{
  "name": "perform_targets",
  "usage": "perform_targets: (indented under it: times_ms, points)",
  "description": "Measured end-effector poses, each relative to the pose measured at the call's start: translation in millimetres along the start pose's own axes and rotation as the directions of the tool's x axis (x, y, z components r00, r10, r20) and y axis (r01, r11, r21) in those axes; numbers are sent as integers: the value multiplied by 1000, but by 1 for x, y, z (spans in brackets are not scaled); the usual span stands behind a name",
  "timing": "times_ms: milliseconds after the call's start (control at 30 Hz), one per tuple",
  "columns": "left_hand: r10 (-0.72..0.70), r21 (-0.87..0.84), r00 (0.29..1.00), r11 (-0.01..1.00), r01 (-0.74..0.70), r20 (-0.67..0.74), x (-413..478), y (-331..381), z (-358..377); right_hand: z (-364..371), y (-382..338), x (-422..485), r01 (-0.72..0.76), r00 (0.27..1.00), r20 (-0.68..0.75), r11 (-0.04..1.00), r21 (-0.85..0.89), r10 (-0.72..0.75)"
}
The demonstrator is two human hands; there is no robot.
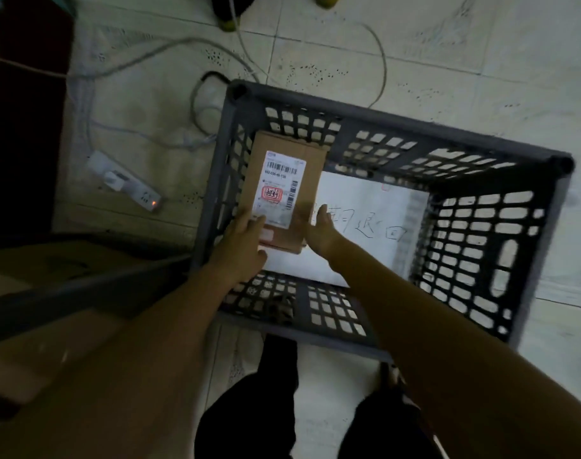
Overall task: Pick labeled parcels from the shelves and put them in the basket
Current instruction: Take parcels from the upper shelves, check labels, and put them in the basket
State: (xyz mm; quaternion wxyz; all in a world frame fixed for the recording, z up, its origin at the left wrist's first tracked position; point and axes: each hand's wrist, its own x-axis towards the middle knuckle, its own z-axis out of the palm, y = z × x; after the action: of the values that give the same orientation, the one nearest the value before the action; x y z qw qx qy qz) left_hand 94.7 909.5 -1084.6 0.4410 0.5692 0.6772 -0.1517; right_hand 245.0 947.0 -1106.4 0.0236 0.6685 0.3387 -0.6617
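Both my hands at near end of parcel, long axis pointing away from me, low in basket; left hand grips it, right hand blurred, grip unclear.

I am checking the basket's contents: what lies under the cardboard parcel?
A white handwritten sheet lines the basket floor beneath the cardboard parcel. What lies directly under it is covered.

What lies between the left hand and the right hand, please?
The near end of the labeled parcel, inside the basket; left hand and right hand are at its two sides. Head view shows it.
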Motion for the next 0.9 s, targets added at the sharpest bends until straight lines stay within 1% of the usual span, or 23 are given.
perform_targets:
  times_ms: [33,67,100,167,233,300,433,467,500,567,633,700,733,800,900]
  points:
    - [17,-22,1000,1000,-18,-26,-14,4,-8,-5,2,-16,15,1000,-12,984,-179,-18]
    - [33,-51,998,998,-35,-57,-29,9,-17,-9,3,-37,57,998,-7,946,-320,-62]
    - [45,-80,995,995,-53,-90,-46,17,-27,-14,5,-60,113,993,23,901,-418,-114]
    - [69,-137,984,986,-92,-162,-80,41,-51,-28,8,-111,220,975,93,807,-549,-202]
    - [85,-205,974,970,-129,-212,-119,75,-79,-48,7,-168,298,952,140,728,-617,-271]
    - [100,-229,957,959,-165,-271,-165,113,-109,-68,-3,-234,384,916,185,653,-653,-355]
    - [130,-142,886,967,-214,-446,-268,192,-167,-115,-36,-373,566,783,251,484,-668,-569]
    - [130,-121,866,969,-213,-482,-296,210,-178,-127,-45,-406,606,734,280,412,-680,-619]
    - [134,-95,840,972,-214,-526,-325,226,-190,-140,-55,-436,642,670,318,310,-701,-671]
    - [167,7,760,978,-209,-628,-383,253,-212,-162,-81,-493,676,518,414,61,-735,-748]
    - [210,127,674,977,-171,-708,-445,277,-237,-178,-110,-549,654,368,499,-164,-739,-785]
    - [258,239,568,965,-109,-782,-511,296,-267,-184,-140,-607,595,228,563,-344,-726,-795]
    - [283,282,505,956,-81,-815,-544,303,-285,-184,-154,-635,569,164,591,-414,-710,-790]
    - [320,340,383,940,-16,-867,-615,314,-317,-175,-182,-692,547,46,649,-524,-653,-760]
    - [346,375,220,920,109,-912,-722,317,-348,-146,-210,-780,518,-93,707,-640,-567,-701]
